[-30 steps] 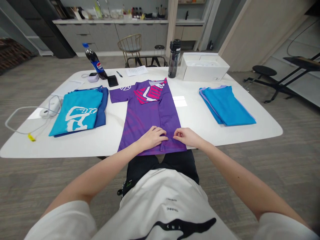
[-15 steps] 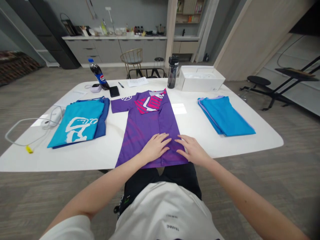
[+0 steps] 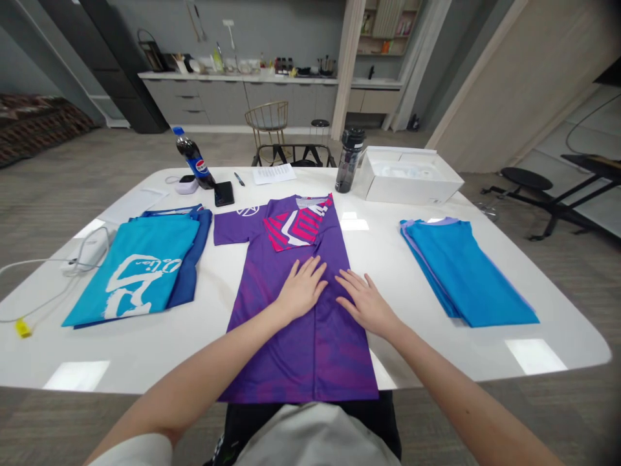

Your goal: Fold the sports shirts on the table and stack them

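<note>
A purple T-shirt [image 3: 276, 336] with a pink and white chest print lies on the white table, its hem at the front edge. Its right side is folded inward over the front, while the sleeve on the left sticks out flat. My left hand [image 3: 301, 290] rests palm down on the middle of the shirt, fingers spread. Across from it, my right hand [image 3: 365, 303] lies open at the folded right edge, fingertips on the fabric. Neither hand grips anything.
Folded teal and navy shirts [image 3: 145, 272] lie left, folded blue shirts [image 3: 466, 272] right. Toward the back stand a cola bottle [image 3: 196, 162], a phone [image 3: 224, 193], a dark water bottle [image 3: 349, 162] and a white box [image 3: 412, 184]. A power strip [image 3: 87, 252] with cables sits far left.
Both hands have slid up the shirt, away from the hem, staying flat on it. The view has come closer to the table and tilted, so the shirt's lower part shows more.
</note>
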The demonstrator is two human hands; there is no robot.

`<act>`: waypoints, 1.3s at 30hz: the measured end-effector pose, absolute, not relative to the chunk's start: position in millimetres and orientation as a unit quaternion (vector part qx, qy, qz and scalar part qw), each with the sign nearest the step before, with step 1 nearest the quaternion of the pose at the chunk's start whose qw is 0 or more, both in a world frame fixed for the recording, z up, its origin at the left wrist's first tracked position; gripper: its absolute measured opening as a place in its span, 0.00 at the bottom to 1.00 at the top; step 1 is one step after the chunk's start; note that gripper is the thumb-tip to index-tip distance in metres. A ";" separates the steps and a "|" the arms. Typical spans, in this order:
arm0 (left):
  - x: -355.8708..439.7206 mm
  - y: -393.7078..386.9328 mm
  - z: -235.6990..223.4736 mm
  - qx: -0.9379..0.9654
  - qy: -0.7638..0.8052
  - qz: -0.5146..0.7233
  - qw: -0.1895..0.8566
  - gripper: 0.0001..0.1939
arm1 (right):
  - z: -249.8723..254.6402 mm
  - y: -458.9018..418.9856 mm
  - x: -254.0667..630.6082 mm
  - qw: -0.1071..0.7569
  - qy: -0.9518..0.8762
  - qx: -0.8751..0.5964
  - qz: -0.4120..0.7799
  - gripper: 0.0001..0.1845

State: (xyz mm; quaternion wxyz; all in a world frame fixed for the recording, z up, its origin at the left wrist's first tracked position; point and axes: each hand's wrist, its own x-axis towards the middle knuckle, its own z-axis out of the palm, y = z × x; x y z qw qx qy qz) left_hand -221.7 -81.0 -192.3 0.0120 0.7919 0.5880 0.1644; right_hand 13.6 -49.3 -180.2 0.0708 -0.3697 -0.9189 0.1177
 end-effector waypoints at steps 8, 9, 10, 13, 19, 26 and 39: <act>-334.4 71.5 -190.2 0.629 0.762 0.148 -0.046 0.22 | -184.0 118.4 -64.4 0.128 -0.854 -0.494 0.101 0.21; -346.2 81.5 -191.0 0.611 0.779 0.135 -0.043 0.22 | -184.1 139.8 -73.4 0.136 -0.840 -0.516 0.097 0.21; -356.1 89.6 -192.4 0.601 0.789 0.121 -0.038 0.22 | -184.5 160.7 -82.4 0.143 -0.825 -0.538 0.093 0.21; -375.1 104.4 -198.7 0.596 0.797 0.089 -0.025 0.21 | -188.2 216.0 -107.5 0.145 -0.771 -0.613 0.091 0.24; -394.0 107.8 -208.0 0.583 0.797 0.157 0.035 0.12 | -205.1 265.1 -124.4 0.096 -0.729 -0.672 0.091 0.19; -432.0 88.0 -209.2 0.571 0.806 0.155 0.014 0.13 | -207.7 259.0 -117.0 0.132 -0.723 -0.675 0.064 0.19; -519.2 58.7 -183.4 0.492 0.869 -0.016 -0.043 0.16 | -188.0 235.4 -322.1 0.047 -0.908 -0.399 0.118 0.27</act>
